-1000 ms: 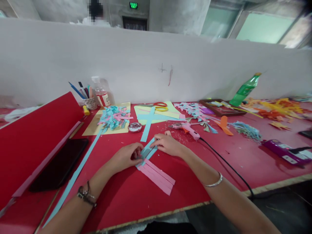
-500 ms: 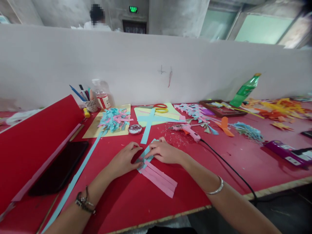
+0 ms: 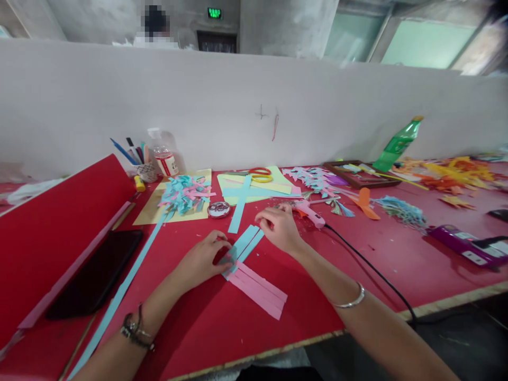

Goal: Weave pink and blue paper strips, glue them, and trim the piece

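Light blue paper strips (image 3: 248,244) lie side by side, slanting away from me. Pink paper strips (image 3: 260,291) fan out toward the front right and meet the blue ones at an angle. My left hand (image 3: 204,255) is curled at this joint, thumb and fingertips holding the strips against the table. Just above the far end of the blue strips is my right hand (image 3: 280,228), its fingers bent together in a pinch. Whatever might be between those fingertips is hidden. Close beyond it, a pink glue gun (image 3: 313,214) rests on its side.
A loose blue strip (image 3: 240,206) and scissors (image 3: 261,177) lie behind on pale paper sheets. At the left are a fringed paper bundle (image 3: 184,194), a black phone (image 3: 97,272) and a red board (image 3: 59,238). A purple power strip (image 3: 468,246) sits right, beyond the glue gun's cord.
My right hand has come off the blue strips and moved up and right, uncovering them. My left hand stays at the joint of the strips.
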Motion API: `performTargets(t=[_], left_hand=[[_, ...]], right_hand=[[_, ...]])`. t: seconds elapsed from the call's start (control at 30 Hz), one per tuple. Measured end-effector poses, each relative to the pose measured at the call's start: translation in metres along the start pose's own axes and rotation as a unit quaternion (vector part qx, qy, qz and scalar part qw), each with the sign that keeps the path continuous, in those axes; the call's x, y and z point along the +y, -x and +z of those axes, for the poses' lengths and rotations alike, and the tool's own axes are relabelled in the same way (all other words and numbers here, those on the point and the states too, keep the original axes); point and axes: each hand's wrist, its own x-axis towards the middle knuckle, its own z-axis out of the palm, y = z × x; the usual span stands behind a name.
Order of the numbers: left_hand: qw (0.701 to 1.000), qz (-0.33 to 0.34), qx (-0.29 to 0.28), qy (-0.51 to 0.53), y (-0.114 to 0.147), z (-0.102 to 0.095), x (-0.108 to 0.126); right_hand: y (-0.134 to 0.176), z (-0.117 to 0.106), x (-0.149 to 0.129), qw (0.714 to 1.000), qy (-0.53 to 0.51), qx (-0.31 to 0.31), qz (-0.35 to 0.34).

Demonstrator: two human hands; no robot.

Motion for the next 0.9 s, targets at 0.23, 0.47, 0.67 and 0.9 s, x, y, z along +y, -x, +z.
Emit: performTargets(t=[0.23,0.47,0.67,0.9], left_hand=[[1.0,0.005,-0.005,-0.006,0.0,0.001,-0.001],[1.0,0.002,-0.015,-0.006,0.0,0.0,0.0],[1.0,0.002,-0.018,0.0,0.0,-0.001,0.001],[1.0,0.01,-0.015,-0.003,-0.001,0.001,-0.002]], right_hand=[[0.004,0.001,-0.016,0.954,-0.133,-0.264,-0.055],[0.001,0.006,0.002,0.974,-0.003,-0.222,-0.045],[0.002,0.004,-0.002,0.979,-0.019,-0.198,-0.039],[0.002,0.003,-0.002,0.956,-0.056,-0.28,-0.068]])
